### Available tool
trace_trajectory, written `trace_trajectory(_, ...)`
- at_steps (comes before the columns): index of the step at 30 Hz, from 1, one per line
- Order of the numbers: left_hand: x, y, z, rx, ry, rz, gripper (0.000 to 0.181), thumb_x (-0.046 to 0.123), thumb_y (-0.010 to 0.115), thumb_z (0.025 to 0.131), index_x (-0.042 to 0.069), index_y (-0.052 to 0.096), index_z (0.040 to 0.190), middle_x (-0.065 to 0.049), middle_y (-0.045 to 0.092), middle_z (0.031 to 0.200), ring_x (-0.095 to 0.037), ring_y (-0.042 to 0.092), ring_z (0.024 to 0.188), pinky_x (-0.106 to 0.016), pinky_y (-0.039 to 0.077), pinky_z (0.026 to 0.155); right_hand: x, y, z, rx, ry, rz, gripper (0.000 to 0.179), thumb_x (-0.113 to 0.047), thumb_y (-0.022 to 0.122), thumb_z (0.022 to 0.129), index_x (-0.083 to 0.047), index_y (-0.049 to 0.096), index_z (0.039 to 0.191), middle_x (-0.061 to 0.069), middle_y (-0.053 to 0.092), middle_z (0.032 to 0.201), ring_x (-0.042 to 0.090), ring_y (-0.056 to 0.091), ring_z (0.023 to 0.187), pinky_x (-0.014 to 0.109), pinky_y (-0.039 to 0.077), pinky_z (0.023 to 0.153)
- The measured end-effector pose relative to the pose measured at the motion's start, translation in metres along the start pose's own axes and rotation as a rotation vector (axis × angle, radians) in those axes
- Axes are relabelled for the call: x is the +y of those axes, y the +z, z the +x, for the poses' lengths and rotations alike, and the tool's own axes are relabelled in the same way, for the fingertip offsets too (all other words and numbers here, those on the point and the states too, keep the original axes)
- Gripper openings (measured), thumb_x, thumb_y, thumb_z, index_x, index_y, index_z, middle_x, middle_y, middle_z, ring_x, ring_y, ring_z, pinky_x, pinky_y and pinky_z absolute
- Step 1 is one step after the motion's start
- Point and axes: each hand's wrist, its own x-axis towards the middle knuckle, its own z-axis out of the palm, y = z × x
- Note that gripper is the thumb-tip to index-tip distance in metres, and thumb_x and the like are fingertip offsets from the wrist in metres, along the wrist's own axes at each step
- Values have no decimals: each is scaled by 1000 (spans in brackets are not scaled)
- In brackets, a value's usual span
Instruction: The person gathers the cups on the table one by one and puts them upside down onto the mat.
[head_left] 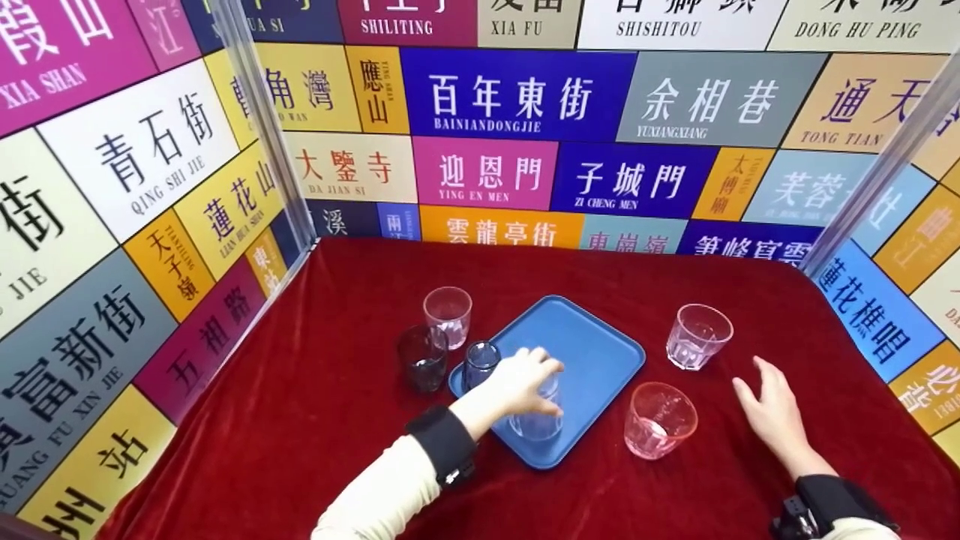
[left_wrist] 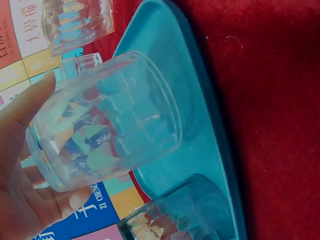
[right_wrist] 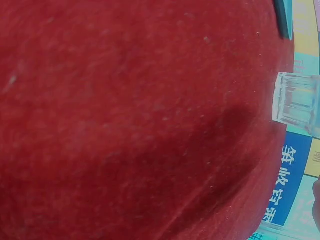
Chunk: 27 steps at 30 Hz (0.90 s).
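My left hand holds a clear glass by its base end, thumb on one side and fingers on the other. The glass is upside down, mouth toward the blue tray; I cannot tell whether its rim touches. Beside it on the tray, a dark blue glass also stands mouth down. My right hand hovers at the right with fingers extended, holding nothing. Nearest to it are a clear glass and a pinkish glass with an orange rim, both mouth up. Only a sliver of finger shows in the right wrist view.
Left of the tray stand a dark grey glass and a pale pink glass, close together. Red velvet cloth covers the table. Panels with printed street names enclose it at the back and sides.
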Motion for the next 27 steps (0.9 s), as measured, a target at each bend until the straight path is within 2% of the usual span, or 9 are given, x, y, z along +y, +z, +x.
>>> trace_trajectory(9, -1, 8, 3, -27, -15, 40, 73, 50, 76, 66, 17, 50, 126, -3, 54, 113, -20, 52, 101, -32, 50, 74, 4, 2, -4, -11, -1, 13, 52, -14, 48, 93, 17, 32, 131, 38, 32, 130, 52, 29, 121, 59, 22, 100)
trace_trajectory(20, 6, 14, 5, -86, -5, 147, 64, 54, 74, 65, 17, 56, 114, 1, 55, 102, -16, 50, 94, -30, 45, 69, 4, 10, -8, 12, 16, 14, 49, -12, 51, 91, 18, 35, 128, 37, 36, 128, 50, 32, 120, 58, 25, 98)
trace_trajectory(27, 10, 16, 5, -88, 2, 177, 63, 56, 72, 66, 15, 55, 112, 1, 55, 102, -16, 50, 94, -30, 45, 72, 0, 13, -4, -4, 33, 18, 50, -12, 50, 92, 18, 34, 128, 37, 36, 128, 50, 31, 120, 58, 25, 99)
